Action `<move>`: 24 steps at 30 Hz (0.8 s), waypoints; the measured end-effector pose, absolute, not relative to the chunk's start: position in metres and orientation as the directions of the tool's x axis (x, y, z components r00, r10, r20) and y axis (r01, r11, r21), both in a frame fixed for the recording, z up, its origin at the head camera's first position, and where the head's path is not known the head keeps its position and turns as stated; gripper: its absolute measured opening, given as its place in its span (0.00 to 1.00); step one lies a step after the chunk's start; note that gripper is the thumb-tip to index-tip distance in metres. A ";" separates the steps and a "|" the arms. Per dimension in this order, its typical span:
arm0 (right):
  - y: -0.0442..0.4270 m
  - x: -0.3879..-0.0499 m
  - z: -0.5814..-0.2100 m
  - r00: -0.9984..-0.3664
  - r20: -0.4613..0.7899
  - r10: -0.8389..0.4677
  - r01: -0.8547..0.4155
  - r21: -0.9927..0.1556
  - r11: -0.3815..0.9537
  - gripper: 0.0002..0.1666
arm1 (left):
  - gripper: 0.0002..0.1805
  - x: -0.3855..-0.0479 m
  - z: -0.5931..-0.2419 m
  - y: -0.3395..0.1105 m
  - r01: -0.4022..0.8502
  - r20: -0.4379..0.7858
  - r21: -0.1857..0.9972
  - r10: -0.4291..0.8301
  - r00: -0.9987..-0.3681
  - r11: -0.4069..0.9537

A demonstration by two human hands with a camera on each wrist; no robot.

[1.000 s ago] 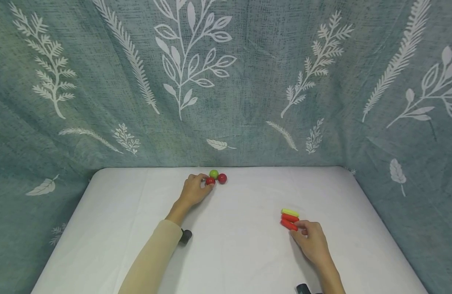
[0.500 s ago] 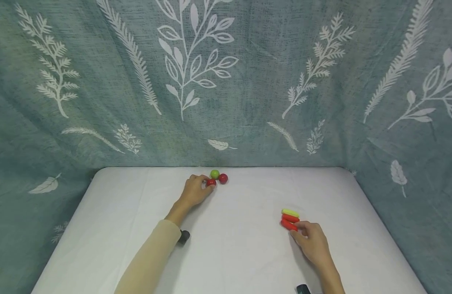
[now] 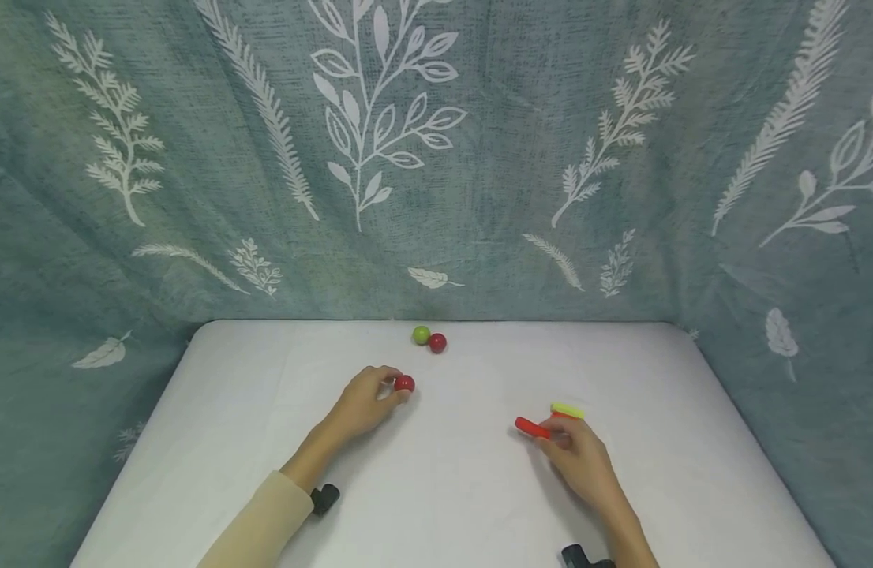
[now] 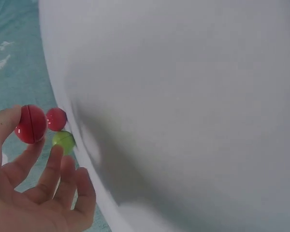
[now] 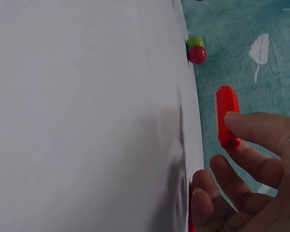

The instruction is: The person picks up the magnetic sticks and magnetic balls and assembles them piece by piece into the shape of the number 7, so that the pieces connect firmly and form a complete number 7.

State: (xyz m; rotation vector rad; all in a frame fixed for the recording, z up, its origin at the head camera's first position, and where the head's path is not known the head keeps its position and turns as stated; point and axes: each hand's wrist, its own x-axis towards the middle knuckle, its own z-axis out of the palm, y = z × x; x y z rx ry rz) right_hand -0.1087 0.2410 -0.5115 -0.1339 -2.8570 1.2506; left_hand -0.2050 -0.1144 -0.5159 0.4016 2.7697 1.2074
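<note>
My left hand (image 3: pixel 358 406) pinches a shiny red ball (image 3: pixel 404 383) between thumb and finger, over the white table. In the left wrist view a seam runs round this ball (image 4: pixel 31 124), and the other fingers are spread loosely. My right hand (image 3: pixel 586 465) pinches a short, faceted red stick (image 3: pixel 530 427) by one end. The right wrist view shows the thumb across the stick (image 5: pixel 226 101). Just behind that hand lie a yellow-green stick (image 3: pixel 567 410) and another red stick (image 3: pixel 558 415), which the fingers mostly hide.
A green ball (image 3: pixel 421 335) and a second red ball (image 3: pixel 437 343) sit together near the far edge of the white table (image 3: pixel 465 489). A teal leaf-patterned cloth (image 3: pixel 493 197) hangs behind it. Dark wrist cameras show at the left wrist (image 3: pixel 326 499) and right wrist (image 3: pixel 575 556).
My left hand has drawn the red ball away from the other two balls, toward me. My right hand has moved the red stick leftward, apart from the other sticks.
</note>
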 end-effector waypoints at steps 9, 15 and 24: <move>0.217 -0.127 -0.519 -0.997 0.069 -0.040 -0.078 -0.748 0.659 0.14 | 0.22 -0.179 -0.514 -0.125 0.167 -0.015 0.751 0.270 -0.963 0.639; 0.199 -0.137 -0.520 -0.993 0.049 -0.110 -0.107 -0.774 0.625 0.14 | 0.22 -0.169 -0.518 -0.130 0.154 -0.045 0.766 0.291 -0.956 0.625; 0.173 -0.149 -0.522 -0.981 0.001 -0.196 -0.116 -0.810 0.574 0.12 | 0.25 -0.165 -0.525 -0.133 0.074 -0.119 0.812 0.288 -0.950 0.579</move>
